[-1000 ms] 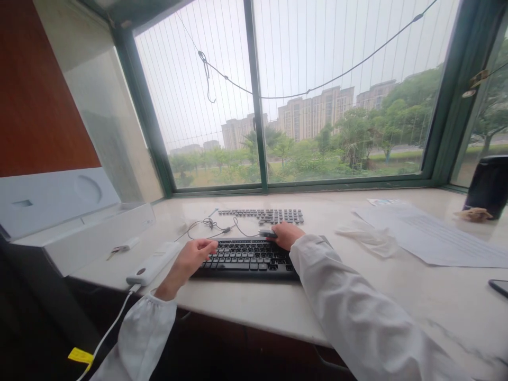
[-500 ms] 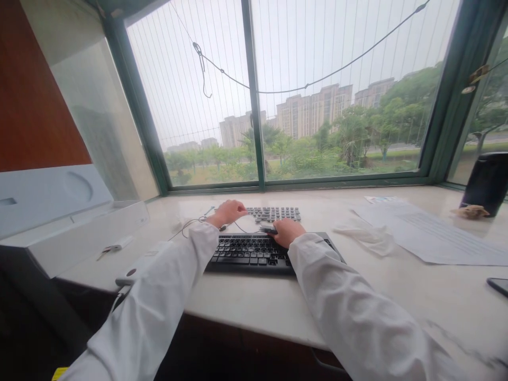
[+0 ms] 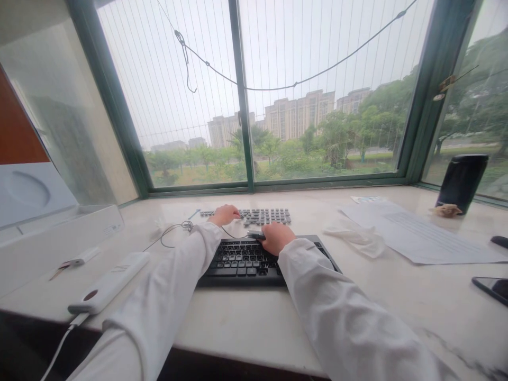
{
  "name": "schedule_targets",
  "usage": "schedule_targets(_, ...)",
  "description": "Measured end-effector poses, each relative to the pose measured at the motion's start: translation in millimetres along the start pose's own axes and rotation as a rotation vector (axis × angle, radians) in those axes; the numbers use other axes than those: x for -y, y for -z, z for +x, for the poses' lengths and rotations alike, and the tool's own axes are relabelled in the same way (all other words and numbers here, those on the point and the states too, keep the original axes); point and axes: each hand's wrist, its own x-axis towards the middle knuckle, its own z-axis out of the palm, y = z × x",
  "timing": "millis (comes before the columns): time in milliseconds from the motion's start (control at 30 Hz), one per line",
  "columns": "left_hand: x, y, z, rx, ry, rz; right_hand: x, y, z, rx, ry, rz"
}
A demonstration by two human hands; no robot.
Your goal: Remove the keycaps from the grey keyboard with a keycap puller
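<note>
A black keyboard [image 3: 238, 264] lies in front of me on the pale counter. Some of its keycaps are off, mostly along the upper rows and to the right. Behind it, loose grey keycaps [image 3: 268, 216] stand in rows. My left hand [image 3: 224, 215] is over the left part of these rows, its fingers pinched together; whatever is between them is hidden. My right hand [image 3: 278, 238] rests above the keyboard's upper right half, closed round a small dark tool with a grey tip [image 3: 256, 235] that points left. The tool's exact kind does not show.
A thin cable [image 3: 170, 227] loops left of the keyboard. Further left are a white power bank [image 3: 109, 283], a small white stick with a key [image 3: 83, 257] and a white box [image 3: 59, 238]. Rightward lie a tissue [image 3: 359, 239], printed paper [image 3: 413, 233], a phone [image 3: 492, 288] and a black cylinder [image 3: 462, 182].
The view has turned to the right, so everything sits further left. My left hand has shifted slightly over the keycap rows. My right hand keeps hold of the dark tool above the keyboard.
</note>
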Motion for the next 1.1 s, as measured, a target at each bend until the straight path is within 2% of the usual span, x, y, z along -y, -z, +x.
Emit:
schedule_targets(600,4.5,-0.7,3.4,0.010,0.014,0.009,1.5,-0.6,-0.3,-0.003,0.005,0.001)
schedule_targets(767,-1.6,4.4,3.6,-0.029,-0.026,0.000,2.4,1.8,-1.8,-0.006,0.005,0.010)
schedule_targets(1100,-13.7,1.7,9.9,-0.017,-0.074,0.012,3.3,2.8,-3.0,-0.004,0.010,0.017)
